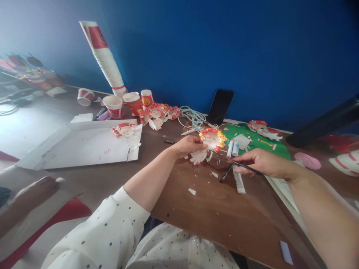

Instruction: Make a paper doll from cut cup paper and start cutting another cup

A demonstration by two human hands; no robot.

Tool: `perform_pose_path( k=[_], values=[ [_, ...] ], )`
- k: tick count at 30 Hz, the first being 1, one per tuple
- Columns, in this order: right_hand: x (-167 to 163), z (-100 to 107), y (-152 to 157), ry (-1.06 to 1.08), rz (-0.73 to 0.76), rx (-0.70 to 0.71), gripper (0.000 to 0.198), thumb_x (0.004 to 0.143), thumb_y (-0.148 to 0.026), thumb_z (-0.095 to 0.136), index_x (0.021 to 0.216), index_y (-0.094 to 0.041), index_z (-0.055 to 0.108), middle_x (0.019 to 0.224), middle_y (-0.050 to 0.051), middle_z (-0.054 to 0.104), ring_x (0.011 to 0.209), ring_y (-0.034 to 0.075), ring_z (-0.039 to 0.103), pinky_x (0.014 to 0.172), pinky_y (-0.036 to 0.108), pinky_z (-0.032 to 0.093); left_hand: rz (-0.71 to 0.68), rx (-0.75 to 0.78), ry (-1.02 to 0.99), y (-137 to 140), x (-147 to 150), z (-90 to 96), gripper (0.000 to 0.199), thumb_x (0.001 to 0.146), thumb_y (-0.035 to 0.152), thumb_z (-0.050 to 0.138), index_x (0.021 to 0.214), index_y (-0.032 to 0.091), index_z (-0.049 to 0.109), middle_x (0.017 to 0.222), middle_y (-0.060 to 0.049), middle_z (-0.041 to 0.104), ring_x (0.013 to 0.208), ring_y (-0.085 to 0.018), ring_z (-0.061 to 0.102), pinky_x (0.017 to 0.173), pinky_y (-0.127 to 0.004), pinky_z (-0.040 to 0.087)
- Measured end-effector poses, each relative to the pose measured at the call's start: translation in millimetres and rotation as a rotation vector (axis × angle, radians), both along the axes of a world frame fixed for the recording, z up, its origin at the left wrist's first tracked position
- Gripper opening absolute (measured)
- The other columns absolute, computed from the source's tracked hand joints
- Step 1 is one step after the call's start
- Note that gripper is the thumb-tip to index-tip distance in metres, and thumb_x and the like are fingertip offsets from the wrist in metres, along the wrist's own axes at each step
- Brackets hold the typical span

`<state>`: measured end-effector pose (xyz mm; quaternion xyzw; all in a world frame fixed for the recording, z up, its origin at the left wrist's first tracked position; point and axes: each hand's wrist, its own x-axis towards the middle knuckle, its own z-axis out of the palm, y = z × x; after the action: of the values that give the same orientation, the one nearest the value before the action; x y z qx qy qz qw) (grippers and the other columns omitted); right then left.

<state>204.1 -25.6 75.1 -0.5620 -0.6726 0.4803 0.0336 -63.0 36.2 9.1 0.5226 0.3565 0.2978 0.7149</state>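
My left hand (189, 146) is closed in a pinch on a paper figure (212, 140) with a round pale face and a curled red, orange and yellow paper border. A hand-shaped white piece (198, 157) hangs just under it. To the right, the fingers of my right hand (254, 162) are closed around a slim black pencil (246, 168), its tip pointing left toward the figure. Below that hand another dark pen-like stick (226, 174) lies on the table, beside a white strip (239, 180). Two capped markers (232, 148) lie between the figure and my right hand.
Paper scraps (192, 191) dot the brown table (196, 216). A phone (221, 106) leans on the blue wall behind a green sheet (280, 149). Leftward are paper cups (113, 106), a tall leaning cup stack (108, 61), a white board (84, 145) and another person's hand (42, 190).
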Motion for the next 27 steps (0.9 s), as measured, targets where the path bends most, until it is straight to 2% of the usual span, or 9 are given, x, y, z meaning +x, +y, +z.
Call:
perform_pose_path(
  k=[12, 15, 18, 20, 23, 27],
  values=[
    [-3.9, 5.1, -1.8, -0.056, 0.010, 0.043, 0.047, 0.068, -0.055, 0.073, 0.105, -0.028, 0.077, 0.052, -0.002, 0.056, 0.049, 0.011, 0.045, 0.051, 0.026, 0.040, -0.026, 0.016, -0.001, 1.3, -1.0, -0.6, 0.032, 0.066, 0.033, 0.080, 0.073, 0.012, 0.057, 0.063, 0.000, 0.061, 0.051, -0.008, 0.054, 0.048, -0.022, 0.039],
    [-1.8, 3.3, -0.9, -0.073, 0.016, 0.086, 0.045, 0.068, -0.056, 0.073, 0.104, -0.029, 0.077, 0.064, 0.000, 0.067, 0.057, 0.014, 0.055, 0.057, 0.028, 0.045, -0.028, 0.014, 0.001, 0.8, -1.5, 0.8, 0.029, 0.068, 0.031, 0.079, 0.074, 0.012, 0.057, 0.062, 0.000, 0.061, 0.051, -0.008, 0.054, 0.049, -0.022, 0.041],
    [0.3, 1.5, 0.1, -0.063, 0.048, 0.138, 0.042, 0.067, -0.053, 0.074, 0.102, -0.031, 0.077, 0.091, 0.000, 0.075, 0.081, 0.022, 0.066, 0.071, 0.030, 0.051, -0.031, -0.005, -0.002, 0.6, -1.7, 1.3, 0.028, 0.069, 0.030, 0.078, 0.075, 0.012, 0.057, 0.065, -0.002, 0.063, 0.053, -0.009, 0.057, 0.051, -0.023, 0.043],
    [1.3, 0.4, 0.6, -0.058, 0.071, 0.146, 0.040, 0.069, -0.051, 0.074, 0.103, -0.031, 0.077, 0.103, 0.000, 0.075, 0.096, 0.025, 0.066, 0.081, 0.030, 0.051, -0.026, -0.015, -0.006, 0.5, -1.8, 1.4, 0.027, 0.070, 0.029, 0.077, 0.075, 0.012, 0.058, 0.066, -0.002, 0.064, 0.054, -0.010, 0.057, 0.051, -0.024, 0.043],
    [2.6, -1.3, 1.1, -0.057, 0.085, 0.145, 0.040, 0.071, -0.050, 0.072, 0.105, -0.029, 0.076, 0.107, 0.000, 0.074, 0.102, 0.027, 0.065, 0.087, 0.031, 0.050, -0.025, -0.017, -0.002, 0.4, -1.9, 1.8, 0.026, 0.070, 0.029, 0.076, 0.076, 0.012, 0.058, 0.065, -0.002, 0.063, 0.053, -0.010, 0.057, 0.051, -0.025, 0.044],
    [4.2, -3.0, 1.7, -0.066, 0.094, 0.165, 0.042, 0.071, -0.051, 0.071, 0.106, -0.027, 0.076, 0.105, 0.001, 0.075, 0.100, 0.028, 0.065, 0.086, 0.033, 0.050, -0.024, -0.026, 0.011, -0.6, -1.9, 3.2, 0.028, 0.069, 0.030, 0.078, 0.076, 0.012, 0.058, 0.066, -0.003, 0.065, 0.053, -0.010, 0.057, 0.051, -0.024, 0.044]
  ],
)
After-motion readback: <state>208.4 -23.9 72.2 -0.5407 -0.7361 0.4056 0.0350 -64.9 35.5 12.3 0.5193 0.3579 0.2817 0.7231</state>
